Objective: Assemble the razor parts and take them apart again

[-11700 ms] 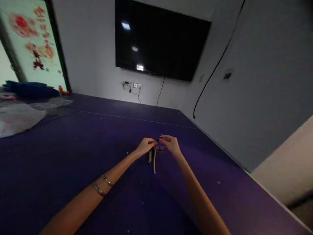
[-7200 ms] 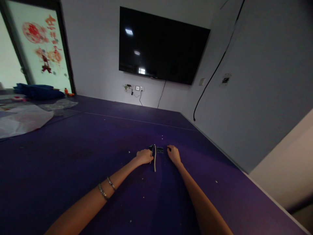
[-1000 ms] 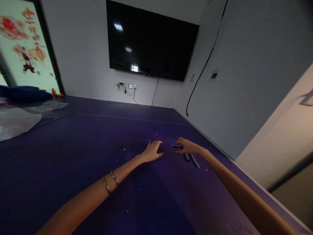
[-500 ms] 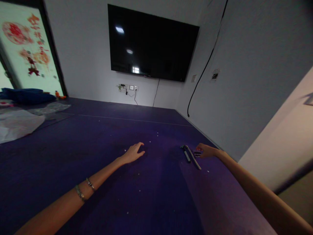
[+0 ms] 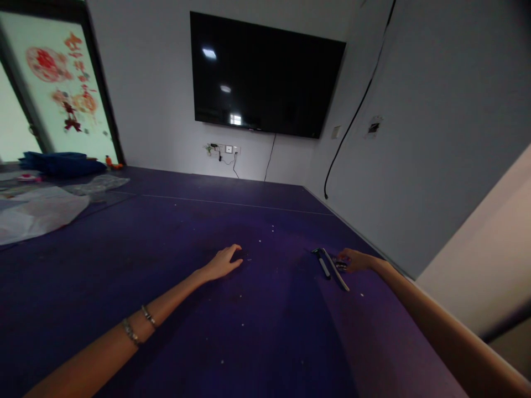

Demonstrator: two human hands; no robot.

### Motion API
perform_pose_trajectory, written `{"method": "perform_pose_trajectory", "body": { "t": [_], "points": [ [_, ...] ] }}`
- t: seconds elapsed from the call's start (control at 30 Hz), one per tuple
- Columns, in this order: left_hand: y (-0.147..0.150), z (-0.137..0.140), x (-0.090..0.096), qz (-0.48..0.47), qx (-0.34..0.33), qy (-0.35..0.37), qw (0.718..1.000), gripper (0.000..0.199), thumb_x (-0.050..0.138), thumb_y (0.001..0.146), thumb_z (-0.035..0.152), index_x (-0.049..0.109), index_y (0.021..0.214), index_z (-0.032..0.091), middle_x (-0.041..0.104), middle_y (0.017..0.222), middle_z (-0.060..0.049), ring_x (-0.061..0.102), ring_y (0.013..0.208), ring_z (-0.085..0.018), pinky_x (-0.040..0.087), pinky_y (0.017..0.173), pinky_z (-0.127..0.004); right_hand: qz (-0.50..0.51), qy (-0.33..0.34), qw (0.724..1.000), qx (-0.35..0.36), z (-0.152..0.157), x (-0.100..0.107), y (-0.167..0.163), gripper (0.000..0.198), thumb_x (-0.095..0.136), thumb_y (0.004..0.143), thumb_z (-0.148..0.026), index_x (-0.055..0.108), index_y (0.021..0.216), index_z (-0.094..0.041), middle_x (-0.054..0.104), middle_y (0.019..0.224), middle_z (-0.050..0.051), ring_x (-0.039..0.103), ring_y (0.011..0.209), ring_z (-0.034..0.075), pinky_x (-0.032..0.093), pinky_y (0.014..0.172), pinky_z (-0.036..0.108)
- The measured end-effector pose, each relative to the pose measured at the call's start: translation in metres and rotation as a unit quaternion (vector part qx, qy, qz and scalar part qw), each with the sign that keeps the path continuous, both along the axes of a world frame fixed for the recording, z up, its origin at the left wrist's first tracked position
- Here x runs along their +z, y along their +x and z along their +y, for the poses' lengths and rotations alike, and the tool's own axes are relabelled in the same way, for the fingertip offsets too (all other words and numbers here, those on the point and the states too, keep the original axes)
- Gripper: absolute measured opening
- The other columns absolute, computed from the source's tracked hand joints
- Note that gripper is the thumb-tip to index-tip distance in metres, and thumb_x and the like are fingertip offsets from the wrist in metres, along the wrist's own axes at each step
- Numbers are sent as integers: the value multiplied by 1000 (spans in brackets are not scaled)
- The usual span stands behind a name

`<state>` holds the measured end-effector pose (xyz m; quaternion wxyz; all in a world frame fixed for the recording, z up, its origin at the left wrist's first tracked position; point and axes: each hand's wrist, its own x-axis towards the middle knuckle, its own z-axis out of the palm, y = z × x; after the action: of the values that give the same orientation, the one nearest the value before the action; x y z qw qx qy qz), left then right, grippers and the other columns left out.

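My left hand [image 5: 224,262] hovers over or rests on the purple surface [image 5: 257,309], thumb and fingers apart with nothing between them. Two bracelets circle that wrist. On the right, my right hand [image 5: 353,260] has its fingers curled at a small dark object with shiny bands [image 5: 341,266]; its kind is too small to make out. Just left of it lies a long, thin, slightly curved grey piece [image 5: 337,272]. Beside that is a T-shaped tool with a grey and black handle [image 5: 323,265], which looks like a razor.
White plastic sheeting [image 5: 45,213] and dark blue cloth [image 5: 62,164] lie at the far left, near a small orange item [image 5: 111,163]. A black cable [image 5: 352,119] hangs down the right wall. A television [image 5: 265,74] hangs above several sockets. Small white specks dot the purple surface.
The whole view has shifted slightly, so most things appear further right. My left hand has drawn a little to the left. My right hand stays at the small dark object.
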<state>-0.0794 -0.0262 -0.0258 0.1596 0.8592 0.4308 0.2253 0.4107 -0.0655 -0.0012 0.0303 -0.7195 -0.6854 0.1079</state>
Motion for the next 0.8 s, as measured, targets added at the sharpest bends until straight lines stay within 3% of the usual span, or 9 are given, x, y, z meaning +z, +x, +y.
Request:
{"method": "perform_pose_trajectory", "body": {
  "t": [0.13, 0.27, 0.4, 0.6, 0.8],
  "points": [
    [-5, 4, -4, 4, 0, 6, 1000, 38, 47, 81, 38, 47, 114, 18, 55, 118, -10, 52, 109, -21, 37, 94, -34, -21, -23, 999, 10, 2, 8, -2, 59, 65, 48, -8, 61, 106, -11, 59, 109, 14, 56, 100, 25, 42, 84, 27],
    [-16, 16, -14, 3, 14, 15, 1000, 36, 46, 81, 37, 47, 112, 18, 55, 119, -10, 51, 109, -22, 36, 94, -37, -18, 62, 997, 39, 8, 16, -22, 52, 61, 59, -14, 58, 111, -7, 57, 109, 17, 55, 100, 24, 41, 88, 29],
    [-35, 29, -24, -4, 48, 32, 998, 34, 47, 80, 34, 49, 109, 16, 57, 113, -13, 55, 102, -23, 39, 90, -38, 21, 133, 984, 116, 9, 15, -68, 42, 53, 69, -15, 57, 110, -11, 56, 109, 13, 56, 97, 21, 41, 89, 31],
    [-67, 37, -28, -29, 69, 71, 995, 28, 45, 79, 28, 53, 102, 14, 59, 108, -12, 55, 102, -22, 39, 93, -35, 62, 208, 964, 151, 1, -13, -140, 39, 51, 74, -20, 57, 112, -19, 48, 118, 11, 48, 111, 22, 35, 97, 36],
    [-83, 39, -29, -43, 100, 64, 992, 28, 43, 80, 26, 54, 104, 14, 60, 110, -10, 54, 105, -20, 38, 96, -33, 68, 209, 966, 133, -3, -51, -176, 40, 50, 77, -24, 55, 115, -18, 43, 125, 13, 41, 118, 25, 36, 96, 38]
  ]
}}
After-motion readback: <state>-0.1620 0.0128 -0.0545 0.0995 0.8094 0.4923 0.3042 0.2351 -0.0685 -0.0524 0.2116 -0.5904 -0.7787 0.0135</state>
